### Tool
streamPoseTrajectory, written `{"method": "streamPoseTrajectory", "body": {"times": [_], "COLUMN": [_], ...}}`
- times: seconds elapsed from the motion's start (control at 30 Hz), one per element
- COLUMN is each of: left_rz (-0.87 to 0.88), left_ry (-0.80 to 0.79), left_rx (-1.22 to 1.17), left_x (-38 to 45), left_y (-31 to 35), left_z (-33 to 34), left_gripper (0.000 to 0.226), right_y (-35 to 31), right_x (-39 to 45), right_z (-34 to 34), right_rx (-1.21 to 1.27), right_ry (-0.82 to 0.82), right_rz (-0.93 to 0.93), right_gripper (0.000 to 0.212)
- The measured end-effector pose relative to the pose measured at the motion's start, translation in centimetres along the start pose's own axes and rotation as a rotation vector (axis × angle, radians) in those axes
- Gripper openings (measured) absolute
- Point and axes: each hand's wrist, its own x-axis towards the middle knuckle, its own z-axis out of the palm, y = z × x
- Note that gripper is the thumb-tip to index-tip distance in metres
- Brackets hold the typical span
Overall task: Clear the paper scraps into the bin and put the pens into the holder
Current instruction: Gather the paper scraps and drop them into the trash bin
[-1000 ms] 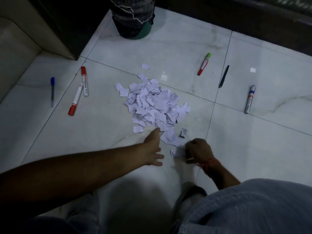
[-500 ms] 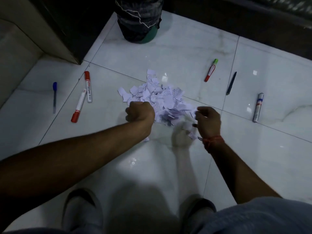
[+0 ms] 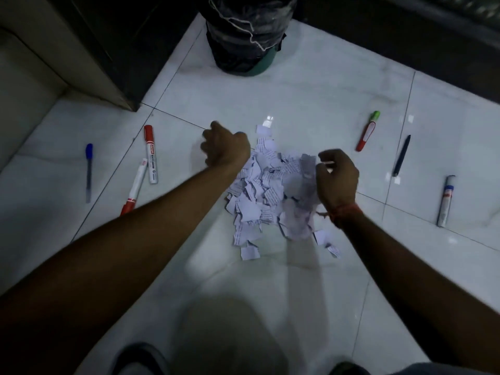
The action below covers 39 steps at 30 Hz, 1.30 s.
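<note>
Left hand (image 3: 226, 148) fisted, contents unseen | right hand (image 3: 336, 175) pinching paper scraps (image 3: 266, 196) above the floor pile | lined bin (image 3: 247, 36) beyond | six pens and markers uncollected; holder not visible.

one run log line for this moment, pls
phase: gathering scraps | left hand: fisted beside paper pile | right hand: pinching scraps | bin: ahead on floor | pens: six on floor | holder: not in view
</note>
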Motion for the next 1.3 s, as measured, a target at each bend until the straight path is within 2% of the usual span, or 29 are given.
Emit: {"method": "streamPoseTrajectory", "body": {"times": [0.13,0.23,0.3,0.4,0.53,0.6,0.7,0.83,0.97,1.03,1.13,1.23,1.3], "left_rz": [0.211,0.309,0.360,0.364,0.332,0.377,0.433,0.484,0.519,0.540,0.482,0.429,0.446], "left_ry": [-0.279,-0.439,-0.459,-0.385,-0.246,-0.302,-0.448,-0.480,-0.552,-0.539,-0.484,-0.473,-0.497], "left_rx": [0.079,0.222,0.297,0.361,0.429,0.402,0.387,0.438,0.620,0.738,0.842,0.979,0.976], "left_x": [2.1,2.3,2.0,1.9,1.6,1.1,-1.3,-3.3,-2.4,-1.5,-2.3,-4.3,-4.1], "left_y": [2.4,3.4,3.5,3.4,4.5,5.7,7.7,8.8,9.1,8.4,5.5,1.5,-0.8], "left_z": [1.1,2.2,2.8,3.1,2.1,1.8,0.9,1.5,4.7,5.2,3.5,1.6,1.4], "left_gripper": [0.059,0.058,0.050,0.044,0.041,0.042,0.037,0.034,0.052,0.066,0.082,0.108,0.127], "right_y": [-1.7,-4.0,-4.9,-4.6,-4.6,-5.3,-6.0,-4.2,0.1,1.5,1.4,1.1,1.1], "right_x": [5.5,6.9,6.7,5.8,5.9,6.2,5.7,4.6,5.5,5.3,3.8,1.7,0.9], "right_z": [3.4,5.8,6.2,5.2,2.7,0.6,-3.0,-6.2,-6.1,-4.9,-3.3,-2.1,-1.0], "right_rx": [-0.162,-0.189,-0.163,-0.090,-0.065,-0.030,-0.035,-0.060,-0.182,-0.267,-0.299,-0.480,-0.551], "right_ry": [-0.385,-0.529,-0.537,-0.502,-0.378,-0.351,-0.419,-0.490,-0.467,-0.511,-0.610,-0.692,-0.695], "right_rz": [-0.091,-0.170,-0.174,-0.173,-0.199,-0.159,-0.118,-0.139,-0.180,-0.209,-0.173,-0.217,-0.253], "right_gripper": [0.047,0.048,0.043,0.028,0.031,0.032,0.029,0.028,0.042,0.052,0.072,0.098,0.099]}}
